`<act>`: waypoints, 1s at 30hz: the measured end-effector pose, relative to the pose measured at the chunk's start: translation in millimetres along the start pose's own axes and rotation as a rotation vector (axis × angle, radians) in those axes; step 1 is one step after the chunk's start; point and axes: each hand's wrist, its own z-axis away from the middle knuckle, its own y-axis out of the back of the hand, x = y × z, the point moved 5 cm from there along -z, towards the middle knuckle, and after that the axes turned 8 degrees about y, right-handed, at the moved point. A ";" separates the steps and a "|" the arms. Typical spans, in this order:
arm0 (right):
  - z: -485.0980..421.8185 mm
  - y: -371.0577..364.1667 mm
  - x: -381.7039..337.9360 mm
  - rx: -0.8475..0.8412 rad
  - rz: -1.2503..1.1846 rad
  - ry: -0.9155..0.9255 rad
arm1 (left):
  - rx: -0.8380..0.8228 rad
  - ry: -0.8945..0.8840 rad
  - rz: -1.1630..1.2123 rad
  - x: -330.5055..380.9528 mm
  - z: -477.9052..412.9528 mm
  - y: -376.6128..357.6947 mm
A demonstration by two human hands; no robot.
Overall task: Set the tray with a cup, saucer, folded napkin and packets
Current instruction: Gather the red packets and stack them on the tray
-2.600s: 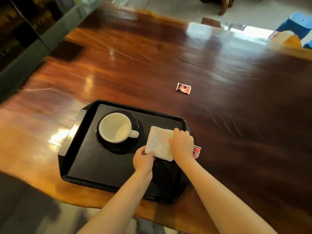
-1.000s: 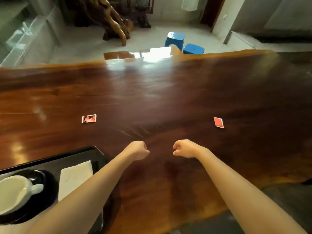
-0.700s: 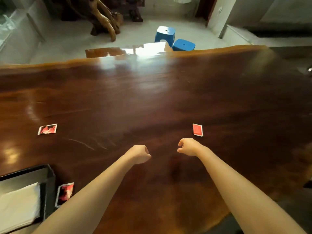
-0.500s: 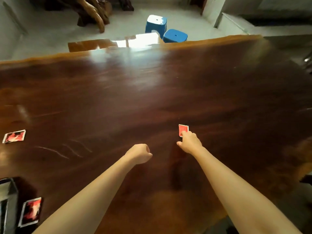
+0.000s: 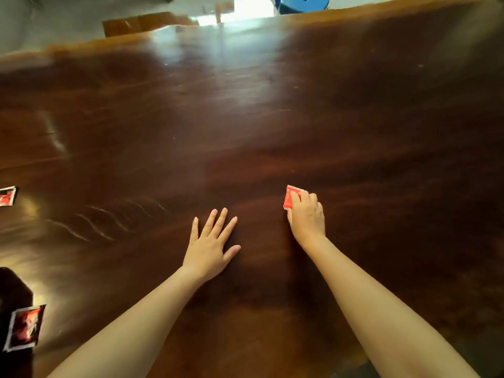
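Table (image 5: pixel 272 118): dark, glossy wooden slab filling nearly the whole view; pale scuff lines mark it left of centre.
Left hand (image 5: pixel 210 245): lies palm down on the bare table, fingers spread and apart, holding nothing.
Right hand (image 5: pixel 306 216): reaches forward, fingers curled together, their tips pressed on the near part of the red packet; whether the packet is pinched or only pinned flat cannot be told.
Red packet (image 5: pixel 289 197): small, red with a pale edge, flat on the table right of centre, its near half covered by the right hand's fingers.
Second packet (image 5: pixel 6 196): red and white, flat on the table at the left edge of the view, cut off by the frame, well apart from both hands.
Third packet (image 5: pixel 24 327): red and dark with a white border, at the lower left corner, beside a dark object too cropped to identify.
Blue stool (image 5: pixel 304 2): beyond the far table edge, on the pale floor.
Hands, relation: near each other, not touching.
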 end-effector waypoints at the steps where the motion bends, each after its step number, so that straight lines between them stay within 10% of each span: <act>1: 1.2 -1.3 -3.4 0.025 0.044 0.028 | 0.017 -0.004 -0.002 -1.6 0.0 -3.2; 12: -1.8 0.3 -35.4 0.173 0.289 0.243 | 0.118 -0.018 0.040 -3.4 -0.9 -13.2; 19: 0.3 7.2 -31.3 0.006 -0.692 -0.083 | 0.013 -0.054 0.215 -8.4 -2.6 0.8; 30: 3.4 49.4 -134.9 -0.396 -1.085 0.093 | 0.001 0.182 1.441 -50.8 18.0 73.7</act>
